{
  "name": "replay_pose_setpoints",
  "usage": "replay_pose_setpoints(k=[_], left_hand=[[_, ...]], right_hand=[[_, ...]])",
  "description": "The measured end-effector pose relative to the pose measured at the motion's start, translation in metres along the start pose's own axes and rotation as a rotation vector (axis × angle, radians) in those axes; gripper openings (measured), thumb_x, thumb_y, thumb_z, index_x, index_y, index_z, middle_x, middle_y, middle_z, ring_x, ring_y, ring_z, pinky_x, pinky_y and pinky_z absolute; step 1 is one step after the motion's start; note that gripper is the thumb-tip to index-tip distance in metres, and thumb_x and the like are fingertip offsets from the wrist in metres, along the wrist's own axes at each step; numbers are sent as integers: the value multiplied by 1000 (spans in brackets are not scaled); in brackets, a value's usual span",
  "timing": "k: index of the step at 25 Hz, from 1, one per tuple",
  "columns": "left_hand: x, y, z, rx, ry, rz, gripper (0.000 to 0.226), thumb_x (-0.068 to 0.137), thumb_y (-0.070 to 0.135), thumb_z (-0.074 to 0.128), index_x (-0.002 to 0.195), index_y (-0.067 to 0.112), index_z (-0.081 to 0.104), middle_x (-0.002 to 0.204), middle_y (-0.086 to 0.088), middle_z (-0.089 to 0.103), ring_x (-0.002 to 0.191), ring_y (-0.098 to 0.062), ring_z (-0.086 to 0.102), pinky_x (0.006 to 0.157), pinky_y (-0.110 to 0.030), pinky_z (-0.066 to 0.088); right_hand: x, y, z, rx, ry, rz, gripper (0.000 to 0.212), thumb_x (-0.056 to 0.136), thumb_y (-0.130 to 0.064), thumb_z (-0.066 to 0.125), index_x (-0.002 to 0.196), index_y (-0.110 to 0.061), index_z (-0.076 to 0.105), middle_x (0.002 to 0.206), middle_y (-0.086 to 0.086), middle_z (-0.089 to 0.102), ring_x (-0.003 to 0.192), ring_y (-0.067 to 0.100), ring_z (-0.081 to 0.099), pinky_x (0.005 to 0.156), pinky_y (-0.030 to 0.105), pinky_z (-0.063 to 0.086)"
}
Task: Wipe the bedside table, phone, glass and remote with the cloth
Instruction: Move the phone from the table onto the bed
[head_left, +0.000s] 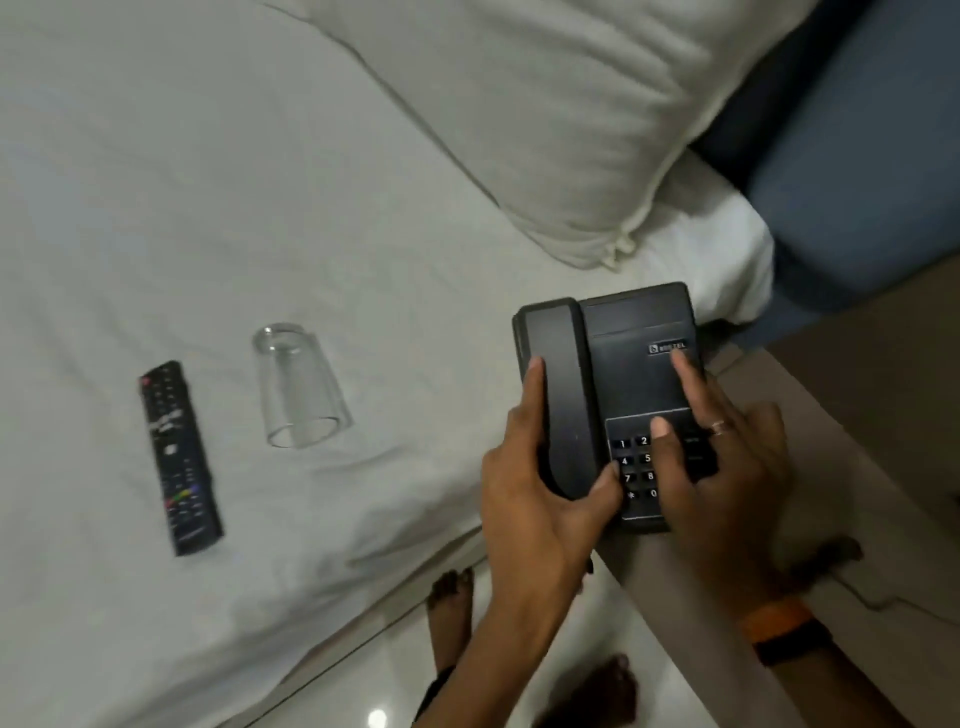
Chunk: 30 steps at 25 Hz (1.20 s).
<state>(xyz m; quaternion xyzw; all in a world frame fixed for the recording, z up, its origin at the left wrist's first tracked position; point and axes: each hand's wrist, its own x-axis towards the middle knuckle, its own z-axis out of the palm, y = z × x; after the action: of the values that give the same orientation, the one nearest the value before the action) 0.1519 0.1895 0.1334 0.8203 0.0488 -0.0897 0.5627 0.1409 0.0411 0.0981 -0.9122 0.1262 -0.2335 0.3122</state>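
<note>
A black desk phone (631, 364) with its handset on the cradle hangs between the bed's edge and the bedside table (883, 405), held by both hands. My left hand (530, 499) wraps the handset side. My right hand (727, 457) grips the right side, fingers spread over the keypad. On the white sheet to the left a clear glass (298, 389) lies on its side. Left of the glass lies a black remote (179, 460). No cloth is in view.
A white pillow (545, 119) lies at the head of the bed (156, 208), with a blue headboard (857, 156) to the right. A thin cord (883, 603) trails over the bedside table. Bare feet (452, 613) stand on the glossy floor below.
</note>
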Motion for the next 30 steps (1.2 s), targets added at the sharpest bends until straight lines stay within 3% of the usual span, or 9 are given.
replay_pose_setpoints(k=[2,4,6,10,13,16,20,25,30], left_hand=[[23,10,-35,10,94,-43,105,74,28,84,149,63,20,100,41,65,84,1,73,75,-32,64],[55,13,-70,50,177,-93,104,74,30,85,152,57,21,82,57,51,74,23,61,72,-2,51],[86,14,-93,81,219,-124,105,74,34,85,155,52,21,95,52,47,67,28,53,63,7,39],[142,2,-117,129,223,-163,104,76,38,83,158,43,19,124,18,63,84,6,59,76,-8,42],[158,-17,-114,140,212,-200,110,73,42,85,159,40,16,134,7,66,108,-15,68,86,-21,44],[160,-31,-111,133,210,-174,113,72,46,86,159,41,15,133,6,67,112,-15,68,90,-22,47],[149,-36,-105,213,218,-122,113,74,54,81,160,35,11,158,-6,38,140,-28,43,112,-44,42],[96,-28,-79,545,175,341,80,93,50,63,159,22,27,163,-9,28,151,-28,25,121,-47,30],[40,-43,-13,765,-213,663,67,102,54,44,158,20,31,165,-11,28,153,-33,22,123,-49,24]], right_hand=[[35,-38,24,45,-70,-66,52,90,-26,62,142,-24,56,117,-14,66,86,16,44,70,24,36],[67,-72,57,77,-139,-108,54,89,-28,63,142,-29,55,97,-16,66,85,19,49,66,28,44],[94,-92,88,79,-208,-146,56,88,-27,65,143,-31,54,80,-26,48,84,17,47,65,33,47],[133,-109,140,54,-356,-145,55,92,-22,66,144,-35,52,75,-29,29,85,20,47,71,35,48],[141,-100,161,20,-494,-137,54,97,-25,58,146,-42,46,80,-27,41,98,24,52,81,38,50],[133,-87,174,10,-518,-147,54,100,-27,48,150,-43,37,124,-13,63,109,22,49,85,36,49],[115,-84,168,-36,-415,-93,49,100,-38,49,149,-36,42,150,0,48,130,22,45,106,43,45],[54,-66,113,-204,-179,-53,52,96,-42,55,146,-32,48,156,3,39,139,25,41,110,40,36],[-53,0,26,-475,-135,175,59,94,-45,56,149,-28,44,158,10,39,143,31,37,114,52,33]])
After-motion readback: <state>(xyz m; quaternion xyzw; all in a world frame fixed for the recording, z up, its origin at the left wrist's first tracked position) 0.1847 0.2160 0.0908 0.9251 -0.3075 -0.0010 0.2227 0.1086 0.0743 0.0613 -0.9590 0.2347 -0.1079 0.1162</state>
